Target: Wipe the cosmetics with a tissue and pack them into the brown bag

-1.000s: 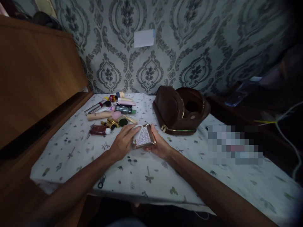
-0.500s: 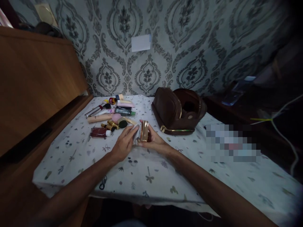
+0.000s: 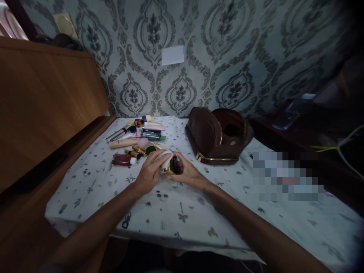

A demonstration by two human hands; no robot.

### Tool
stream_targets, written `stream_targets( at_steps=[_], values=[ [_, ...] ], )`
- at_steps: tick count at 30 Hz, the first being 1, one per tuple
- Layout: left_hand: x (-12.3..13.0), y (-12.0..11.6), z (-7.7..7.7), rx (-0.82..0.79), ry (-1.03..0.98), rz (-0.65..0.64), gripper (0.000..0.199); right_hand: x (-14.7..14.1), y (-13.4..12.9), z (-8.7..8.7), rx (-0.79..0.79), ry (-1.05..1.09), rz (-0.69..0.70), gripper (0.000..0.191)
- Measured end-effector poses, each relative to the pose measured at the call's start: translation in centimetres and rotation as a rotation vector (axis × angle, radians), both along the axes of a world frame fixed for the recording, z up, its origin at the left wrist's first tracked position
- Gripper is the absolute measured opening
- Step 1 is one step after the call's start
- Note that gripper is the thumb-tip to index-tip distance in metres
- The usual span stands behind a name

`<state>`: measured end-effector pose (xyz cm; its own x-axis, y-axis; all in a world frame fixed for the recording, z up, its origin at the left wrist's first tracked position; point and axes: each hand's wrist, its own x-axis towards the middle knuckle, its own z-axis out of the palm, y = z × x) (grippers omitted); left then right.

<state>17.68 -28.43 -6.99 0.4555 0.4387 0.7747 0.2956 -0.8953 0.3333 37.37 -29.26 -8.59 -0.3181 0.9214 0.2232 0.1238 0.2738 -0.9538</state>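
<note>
A small shiny gold item with a dark side (image 3: 176,165) is gripped in my right hand (image 3: 190,172), its fingers wrapped round it. My left hand (image 3: 148,173) is closed on a white cloth (image 3: 165,156), pressing it against the gold face. Fingers hide much of the item, so its exact kind does not show. Just left of my hands lie cosmetics: a dark red bottle with a white cap (image 3: 123,160), gold tubes (image 3: 138,151), a pink sponge (image 3: 142,143), a round dark-topped piece (image 3: 149,148) and a long beige tube (image 3: 122,143).
An unzipped brown bag (image 3: 204,131) stands at the back right of the patterned tablecloth (image 3: 182,212). Farther back left are more tubes, among them a dark green one (image 3: 152,135). A wooden cabinet (image 3: 51,102) borders the left, and a blurred-out item (image 3: 287,176) lies right.
The gold item has turned in my right hand, bringing its dark side into view. The white cloth has shifted over its upper left part. The whole view has moved slightly.
</note>
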Motion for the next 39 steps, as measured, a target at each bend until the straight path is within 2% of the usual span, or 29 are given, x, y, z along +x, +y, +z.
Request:
stream_targets(
  at_steps=[3,6,12,17,21,27,30,34,39],
  values=[
    [0.1,-0.4,0.2,0.062,0.018,-0.03,0.047,-0.1,0.2,0.1,-0.063,0.063,-0.063,0.068],
    [0.3,-0.6,0.4,0.113,0.027,-0.049,0.048,-0.2,0.2,0.5,-0.145,0.127,-0.066,0.066],
    [0.0,-0.1,0.1,0.119,0.063,-0.007,0.048,-0.2,-0.3,0.5,-0.113,0.113,0.111,0.075],
    [0.0,0.1,-0.2,-0.033,0.002,0.041,0.047,-0.5,-0.6,0.4,-0.13,0.161,0.213,0.077],
    [0.2,-0.1,-0.2,-0.1,-0.019,0.002,0.047,-0.9,-0.9,0.9,-0.14,0.207,0.137,0.075],
    [0.1,-0.5,0.2,0.013,0.036,-0.097,0.047,-0.7,-0.6,1.3,-0.154,0.129,-0.06,0.066],
    [0.2,-0.7,0.5,0.05,0.038,-0.092,0.048,-0.5,-0.4,1.5,-0.221,0.158,-0.072,0.068],
    [0.5,-0.9,0.6,0.048,0.047,-0.083,0.049,-0.5,-0.6,1.6,-0.21,0.259,-0.022,0.071],
    [0.6,-0.4,0.1,0.019,0.041,-0.042,0.05,-0.6,-0.9,1.2,-0.18,0.3,0.197,0.072]
  ],
)
